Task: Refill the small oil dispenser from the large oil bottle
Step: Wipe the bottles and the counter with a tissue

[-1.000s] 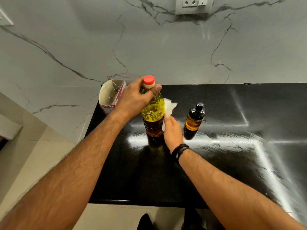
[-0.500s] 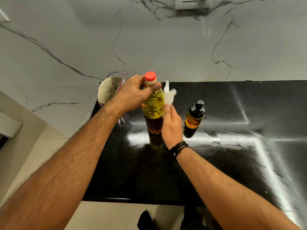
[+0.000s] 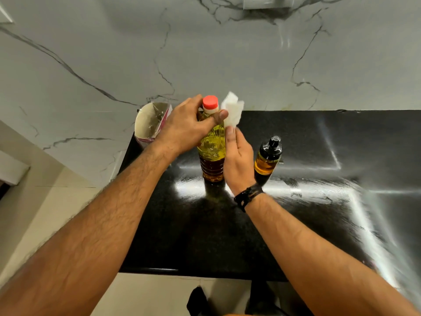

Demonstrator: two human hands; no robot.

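Head view, oil bottle [image 3: 211,147]: tall ribbed clear plastic, red cap, near the desk's [image 3: 227,236] back edge; likely heavy, slippery.
Left hand [image 3: 186,128]: wrapped around its neck, a sound hold.
Right hand [image 3: 239,160]: pinching a soft white tissue [image 3: 232,111].
Dispenser [image 3: 267,157]: small, smooth, black-topped, just right of the bottle.

Cut off by the top edge: wall socket [image 3: 267,2]. Hidden behind the left hand [image 3: 190,127]: large oil bottle [image 3: 211,147] neck and shoulder. Hidden by the right hand [image 3: 238,160]: near end of the white tissue [image 3: 232,111].
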